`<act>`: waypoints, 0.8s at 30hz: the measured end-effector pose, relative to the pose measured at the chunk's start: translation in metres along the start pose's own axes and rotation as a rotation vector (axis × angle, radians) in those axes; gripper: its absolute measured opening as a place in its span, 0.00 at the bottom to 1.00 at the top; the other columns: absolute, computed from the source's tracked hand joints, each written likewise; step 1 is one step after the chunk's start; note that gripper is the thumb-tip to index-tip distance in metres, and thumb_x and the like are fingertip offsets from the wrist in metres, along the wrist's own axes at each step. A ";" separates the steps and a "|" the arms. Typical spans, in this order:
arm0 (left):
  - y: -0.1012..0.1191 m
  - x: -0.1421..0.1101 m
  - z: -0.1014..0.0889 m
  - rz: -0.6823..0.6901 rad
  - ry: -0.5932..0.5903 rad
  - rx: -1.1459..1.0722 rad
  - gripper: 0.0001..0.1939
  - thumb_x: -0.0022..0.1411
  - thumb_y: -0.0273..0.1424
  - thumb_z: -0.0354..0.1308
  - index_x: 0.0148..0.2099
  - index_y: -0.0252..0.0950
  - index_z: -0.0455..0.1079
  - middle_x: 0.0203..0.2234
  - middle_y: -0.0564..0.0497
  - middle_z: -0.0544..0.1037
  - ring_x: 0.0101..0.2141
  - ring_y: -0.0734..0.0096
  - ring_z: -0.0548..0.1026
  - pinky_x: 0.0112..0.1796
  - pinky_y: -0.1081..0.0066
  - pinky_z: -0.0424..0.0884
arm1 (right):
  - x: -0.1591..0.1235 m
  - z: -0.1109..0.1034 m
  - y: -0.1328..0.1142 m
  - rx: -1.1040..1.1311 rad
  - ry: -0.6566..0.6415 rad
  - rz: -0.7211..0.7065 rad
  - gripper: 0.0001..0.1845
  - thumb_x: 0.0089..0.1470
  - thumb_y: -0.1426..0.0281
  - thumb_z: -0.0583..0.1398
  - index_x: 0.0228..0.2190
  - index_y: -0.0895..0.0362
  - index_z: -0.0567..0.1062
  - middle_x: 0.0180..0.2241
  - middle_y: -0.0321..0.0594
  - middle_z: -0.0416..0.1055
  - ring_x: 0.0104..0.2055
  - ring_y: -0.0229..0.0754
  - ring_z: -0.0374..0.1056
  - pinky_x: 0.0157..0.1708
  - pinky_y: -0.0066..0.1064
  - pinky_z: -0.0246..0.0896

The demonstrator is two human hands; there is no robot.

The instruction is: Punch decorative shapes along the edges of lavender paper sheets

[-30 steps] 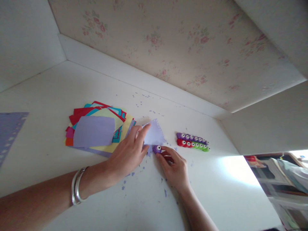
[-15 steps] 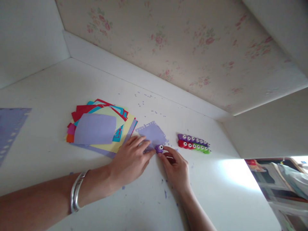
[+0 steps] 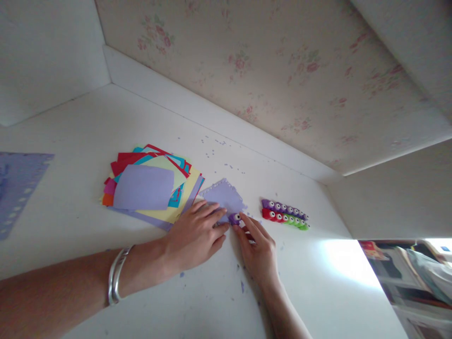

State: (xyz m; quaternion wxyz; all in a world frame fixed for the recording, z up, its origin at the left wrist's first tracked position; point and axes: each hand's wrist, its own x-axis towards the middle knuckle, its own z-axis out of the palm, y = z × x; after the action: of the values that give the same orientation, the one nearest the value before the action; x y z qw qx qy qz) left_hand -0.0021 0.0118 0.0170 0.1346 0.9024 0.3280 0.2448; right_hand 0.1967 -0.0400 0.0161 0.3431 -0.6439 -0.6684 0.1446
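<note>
A small purple paper punch (image 3: 235,219), with a white disc and dark spot on top, sits at the right edge of a lilac paper sheet (image 3: 226,194). The sheet's upper edges are lined with punched holes. My right hand (image 3: 259,249) grips the punch between thumb and fingers. My left hand (image 3: 197,235) lies over the sheet's lower left part with fingers stretched out, pressing it down. Its fingertips come close to the punch. Part of the sheet is hidden beneath this hand.
Coloured papers (image 3: 144,188) are piled left of the sheet. Two rows of small purple, red and green punches (image 3: 286,214) stand at right. Another hole-edged lilac sheet (image 3: 21,193) lies far left. Paper bits (image 3: 212,153) are scattered on the white tabletop (image 3: 141,315).
My left hand has let the lilac sheet down and now spreads flat on it; before, the sheet was lifted at its fingers. My right hand keeps the punch at nearly the same place.
</note>
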 end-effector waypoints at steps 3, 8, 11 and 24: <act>0.000 0.000 -0.001 0.009 0.004 0.008 0.14 0.71 0.34 0.51 0.52 0.40 0.75 0.56 0.46 0.74 0.60 0.55 0.65 0.61 0.49 0.56 | 0.001 0.001 0.000 -0.062 0.008 -0.107 0.16 0.64 0.69 0.58 0.52 0.52 0.77 0.50 0.45 0.76 0.48 0.45 0.75 0.47 0.37 0.75; 0.001 0.000 0.000 0.006 -0.004 0.022 0.14 0.70 0.33 0.51 0.52 0.40 0.75 0.57 0.46 0.73 0.60 0.55 0.66 0.61 0.49 0.56 | 0.006 0.000 -0.002 -0.170 0.017 -0.224 0.16 0.64 0.71 0.57 0.50 0.53 0.78 0.53 0.46 0.75 0.51 0.47 0.74 0.50 0.39 0.73; 0.001 0.000 0.001 0.000 -0.010 0.028 0.14 0.70 0.32 0.51 0.52 0.42 0.75 0.57 0.47 0.73 0.60 0.55 0.66 0.60 0.49 0.56 | 0.012 -0.005 -0.005 -0.222 -0.033 -0.277 0.15 0.64 0.71 0.57 0.49 0.52 0.79 0.53 0.44 0.75 0.50 0.47 0.75 0.50 0.41 0.73; 0.001 -0.001 0.001 0.012 0.013 0.049 0.13 0.69 0.33 0.53 0.51 0.42 0.76 0.55 0.47 0.74 0.58 0.55 0.67 0.60 0.50 0.56 | 0.038 -0.027 -0.017 -0.462 -0.287 -0.360 0.13 0.63 0.70 0.57 0.42 0.48 0.82 0.50 0.36 0.78 0.43 0.45 0.78 0.41 0.34 0.75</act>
State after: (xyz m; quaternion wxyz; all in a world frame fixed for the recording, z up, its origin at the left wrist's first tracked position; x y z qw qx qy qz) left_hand -0.0013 0.0104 0.0160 0.1089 0.9058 0.3292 0.2434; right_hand 0.2035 -0.0126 0.0572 0.1103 -0.5491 -0.8283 0.0155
